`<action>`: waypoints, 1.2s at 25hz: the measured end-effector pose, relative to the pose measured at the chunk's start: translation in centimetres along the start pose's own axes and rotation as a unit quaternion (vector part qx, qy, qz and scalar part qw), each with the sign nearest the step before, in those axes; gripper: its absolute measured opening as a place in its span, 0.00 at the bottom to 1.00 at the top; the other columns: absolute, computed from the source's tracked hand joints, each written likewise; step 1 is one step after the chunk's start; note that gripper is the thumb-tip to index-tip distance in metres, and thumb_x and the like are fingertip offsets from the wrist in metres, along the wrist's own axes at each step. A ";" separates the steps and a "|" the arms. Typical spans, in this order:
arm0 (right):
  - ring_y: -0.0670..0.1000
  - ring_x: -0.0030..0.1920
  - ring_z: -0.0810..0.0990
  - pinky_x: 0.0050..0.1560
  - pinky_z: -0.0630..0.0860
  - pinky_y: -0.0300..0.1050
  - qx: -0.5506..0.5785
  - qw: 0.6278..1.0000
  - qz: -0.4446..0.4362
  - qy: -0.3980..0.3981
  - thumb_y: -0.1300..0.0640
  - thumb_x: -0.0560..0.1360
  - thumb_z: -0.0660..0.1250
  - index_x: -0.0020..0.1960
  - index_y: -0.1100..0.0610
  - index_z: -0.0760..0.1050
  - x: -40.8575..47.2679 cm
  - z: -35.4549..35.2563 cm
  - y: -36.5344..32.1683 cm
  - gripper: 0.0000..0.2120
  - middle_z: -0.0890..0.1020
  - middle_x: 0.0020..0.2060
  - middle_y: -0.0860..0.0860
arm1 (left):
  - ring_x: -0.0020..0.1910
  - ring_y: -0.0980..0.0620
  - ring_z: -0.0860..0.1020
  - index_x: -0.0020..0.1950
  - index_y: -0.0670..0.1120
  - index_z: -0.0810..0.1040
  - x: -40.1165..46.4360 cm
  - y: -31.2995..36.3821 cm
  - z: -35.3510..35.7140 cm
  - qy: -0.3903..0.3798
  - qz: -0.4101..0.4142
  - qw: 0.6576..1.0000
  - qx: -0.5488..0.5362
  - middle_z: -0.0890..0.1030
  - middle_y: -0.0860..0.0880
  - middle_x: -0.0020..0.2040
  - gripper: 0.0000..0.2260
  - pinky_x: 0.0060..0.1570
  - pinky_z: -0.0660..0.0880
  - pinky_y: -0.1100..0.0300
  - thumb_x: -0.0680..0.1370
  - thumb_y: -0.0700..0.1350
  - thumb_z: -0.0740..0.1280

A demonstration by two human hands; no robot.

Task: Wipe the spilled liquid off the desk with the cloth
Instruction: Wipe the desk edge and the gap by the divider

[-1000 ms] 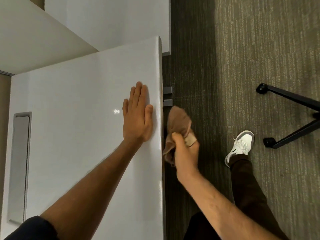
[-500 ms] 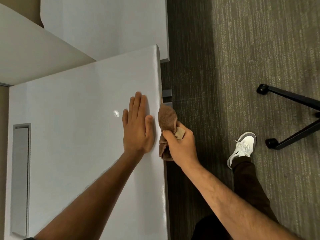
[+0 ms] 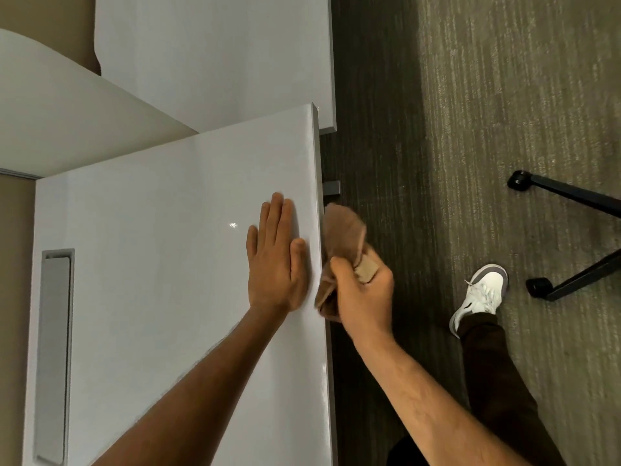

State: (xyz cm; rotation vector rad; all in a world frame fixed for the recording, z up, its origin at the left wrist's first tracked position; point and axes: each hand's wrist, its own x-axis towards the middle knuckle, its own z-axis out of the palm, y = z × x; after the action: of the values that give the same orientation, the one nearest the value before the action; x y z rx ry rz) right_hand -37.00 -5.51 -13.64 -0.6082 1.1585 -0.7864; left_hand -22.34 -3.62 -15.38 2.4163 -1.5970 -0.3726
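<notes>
One crumpled brown cloth [image 3: 342, 237] is gripped in the right hand [image 3: 364, 290], just off the edge of the glossy white surface [image 3: 161, 264]; the left hand [image 3: 274, 260] is pressed flat, fingers straight. Edge wiping appears in hand; next, the cloth should be carried onto the top. One small glint [image 3: 233, 225] is seen; whether it is liquid cannot be told.

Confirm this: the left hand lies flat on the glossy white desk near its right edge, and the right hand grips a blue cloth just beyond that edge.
One detail is wrong: the cloth is brown, not blue. The head view shows the left hand flat on the glossy white desk while the right hand grips the brown cloth.
</notes>
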 end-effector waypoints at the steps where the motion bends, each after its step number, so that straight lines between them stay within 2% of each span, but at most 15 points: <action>1: 0.45 0.39 0.86 0.37 0.81 0.37 -0.020 1.000 -0.003 -0.018 0.58 0.78 0.70 0.52 0.45 0.82 -0.8 0.4 0.3 0.08 0.86 0.39 0.44 | 0.85 0.53 0.44 0.86 0.49 0.50 0.0 -0.1 0.0 -0.003 -0.002 1.000 -0.001 0.48 0.51 0.86 0.30 0.83 0.41 0.48 0.86 0.60 0.43; 3: 0.45 0.42 0.86 0.40 0.82 0.39 -0.045 0.999 -0.012 -0.022 0.57 0.78 0.71 0.54 0.46 0.82 -1.0 0.9 0.4 0.08 0.87 0.42 0.44 | 0.85 0.53 0.45 0.86 0.49 0.50 -0.2 -0.1 0.1 -0.007 -0.007 1.000 -0.003 0.48 0.51 0.86 0.29 0.83 0.42 0.46 0.86 0.56 0.46; 6: 0.44 0.44 0.86 0.42 0.82 0.38 -0.056 0.998 -0.018 -0.029 0.58 0.78 0.71 0.56 0.47 0.82 1.2 0.9 0.0 0.10 0.87 0.44 0.42 | 0.85 0.53 0.44 0.86 0.48 0.51 -0.2 0.1 -0.1 -0.009 -0.004 1.000 0.004 0.48 0.50 0.86 0.29 0.83 0.42 0.47 0.85 0.55 0.46; 11: 0.44 0.42 0.86 0.41 0.82 0.40 -0.071 0.995 -0.052 -0.049 0.56 0.77 0.70 0.50 0.36 0.81 4.4 1.9 -1.2 0.13 0.86 0.42 0.42 | 0.85 0.53 0.44 0.85 0.48 0.51 -0.4 0.4 -0.4 -0.018 -0.007 1.000 0.005 0.48 0.50 0.86 0.29 0.83 0.43 0.45 0.85 0.56 0.45; 14: 0.43 0.43 0.85 0.43 0.83 0.41 -0.091 0.991 -0.071 -0.063 0.53 0.78 0.68 0.51 0.31 0.78 6.4 2.8 -2.1 0.14 0.86 0.43 0.39 | 0.85 0.53 0.43 0.85 0.49 0.50 0.1 0.7 -0.6 -0.022 -0.010 1.000 0.007 0.48 0.50 0.86 0.29 0.83 0.42 0.45 0.85 0.56 0.44; 17: 0.42 0.44 0.85 0.46 0.81 0.40 -0.094 0.991 -0.048 -0.081 0.54 0.80 0.68 0.50 0.32 0.78 8.7 3.3 -3.8 0.15 0.85 0.42 0.39 | 0.85 0.53 0.43 0.85 0.48 0.50 -0.3 0.9 -0.7 -0.032 -0.016 0.999 0.009 0.47 0.50 0.86 0.29 0.83 0.42 0.46 0.85 0.56 0.45; 19: 0.41 0.43 0.85 0.46 0.81 0.40 -0.043 0.997 -0.026 -0.056 0.56 0.80 0.67 0.49 0.36 0.80 10.0 2.9 -4.9 0.13 0.86 0.41 0.41 | 0.85 0.49 0.51 0.85 0.46 0.56 -0.3 1.2 -1.2 -0.031 -0.017 0.999 -0.004 0.54 0.47 0.86 0.28 0.83 0.47 0.44 0.85 0.54 0.50; 21: 0.35 0.38 0.84 0.38 0.78 0.32 0.017 1.000 -0.018 -0.001 0.55 0.80 0.66 0.43 0.31 0.81 10.3 1.6 -6.1 0.17 0.85 0.36 0.36 | 0.75 0.47 0.67 0.77 0.44 0.69 2.2 1.2 -2.2 0.006 -0.019 0.999 -0.032 0.69 0.43 0.76 0.24 0.76 0.65 0.39 0.84 0.54 0.56; 22: 0.34 0.36 0.83 0.35 0.77 0.29 0.032 0.999 -0.014 0.015 0.53 0.79 0.66 0.40 0.27 0.79 10.4 0.9 -6.6 0.20 0.84 0.34 0.33 | 0.70 0.49 0.69 0.74 0.44 0.71 4.4 1.2 -2.9 0.019 -0.026 0.999 -0.042 0.71 0.43 0.72 0.23 0.72 0.69 0.39 0.83 0.54 0.57; 23: 0.33 0.35 0.82 0.33 0.76 0.27 0.039 0.999 -0.010 0.013 0.51 0.79 0.66 0.39 0.24 0.78 10.5 0.4 -6.9 0.20 0.83 0.33 0.31 | 0.71 0.49 0.68 0.75 0.44 0.69 6.9 1.3 -3.5 0.011 -0.033 0.998 -0.047 0.70 0.43 0.74 0.24 0.74 0.67 0.41 0.83 0.55 0.56; 24: 0.34 0.35 0.83 0.33 0.76 0.27 0.043 0.999 -0.005 -0.002 0.49 0.78 0.65 0.39 0.23 0.78 10.4 0.0 -6.8 0.19 0.83 0.34 0.32 | 0.77 0.48 0.64 0.80 0.44 0.65 8.8 1.2 -3.8 -0.013 -0.030 0.999 -0.039 0.65 0.43 0.79 0.27 0.79 0.61 0.43 0.84 0.56 0.55; 25: 0.35 0.36 0.83 0.33 0.76 0.27 0.041 0.999 -0.001 -0.022 0.48 0.78 0.65 0.40 0.24 0.78 10.7 0.0 -6.8 0.18 0.84 0.35 0.33 | 0.83 0.47 0.56 0.84 0.45 0.58 10.2 1.1 -3.8 -0.034 -0.017 0.999 -0.015 0.58 0.44 0.84 0.30 0.82 0.54 0.45 0.84 0.57 0.52; 27: 0.36 0.39 0.84 0.35 0.77 0.27 0.014 0.998 0.020 -0.053 0.50 0.81 0.63 0.45 0.27 0.79 12.8 0.7 -7.5 0.17 0.85 0.37 0.35 | 0.85 0.50 0.44 0.86 0.47 0.47 11.8 0.6 -2.9 -0.048 0.007 0.999 0.024 0.46 0.48 0.86 0.31 0.83 0.44 0.46 0.85 0.58 0.47; 30: 0.33 0.43 0.83 0.38 0.76 0.25 -0.011 0.993 0.055 -0.108 0.51 0.84 0.62 0.52 0.35 0.77 15.9 3.0 -7.9 0.11 0.85 0.41 0.33 | 0.84 0.54 0.40 0.86 0.50 0.43 12.4 0.2 -1.9 -0.035 0.023 0.998 0.045 0.43 0.51 0.86 0.30 0.83 0.41 0.48 0.85 0.60 0.43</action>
State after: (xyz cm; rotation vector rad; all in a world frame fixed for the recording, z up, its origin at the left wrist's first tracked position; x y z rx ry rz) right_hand -32.78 -22.94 -15.58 -0.6264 0.9940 -0.5992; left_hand -17.22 -15.02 -14.64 2.4540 -1.7314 -0.3897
